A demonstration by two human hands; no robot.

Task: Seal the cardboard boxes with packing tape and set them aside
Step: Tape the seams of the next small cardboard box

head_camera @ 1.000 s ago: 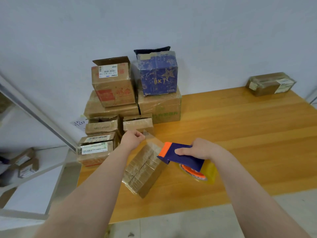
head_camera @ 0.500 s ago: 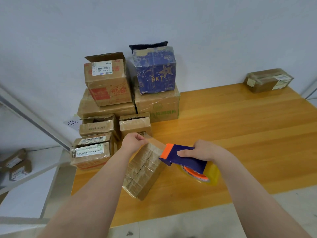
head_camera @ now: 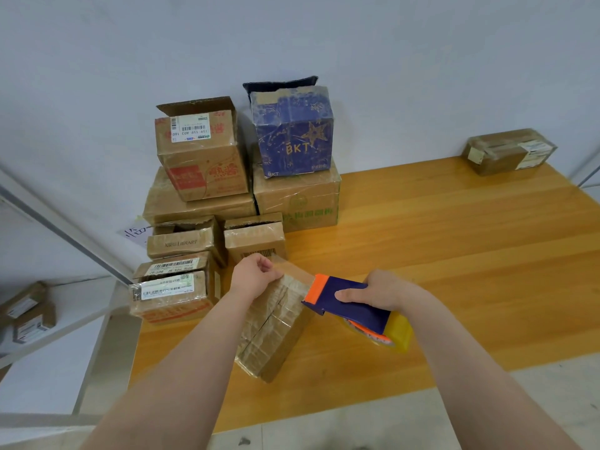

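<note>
Pinches the clear tape end (head_camera: 297,275) in curled left hand (head_camera: 255,276) over the small brown cardboard box (head_camera: 272,332) on the wooden table (head_camera: 454,254); grips the blue-and-orange tape dispenser (head_camera: 354,311) in right hand (head_camera: 386,290). Likely mid-seal, with stacked cardboard boxes (head_camera: 201,203) pending.

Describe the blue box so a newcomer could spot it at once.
On the wooden table, look to the pile of cartons against the white wall at the back left. The blue box sits on top of the brown carton with green print, right of a red-printed carton. It alone is blue, with a gold star and the letters BKT.
</note>
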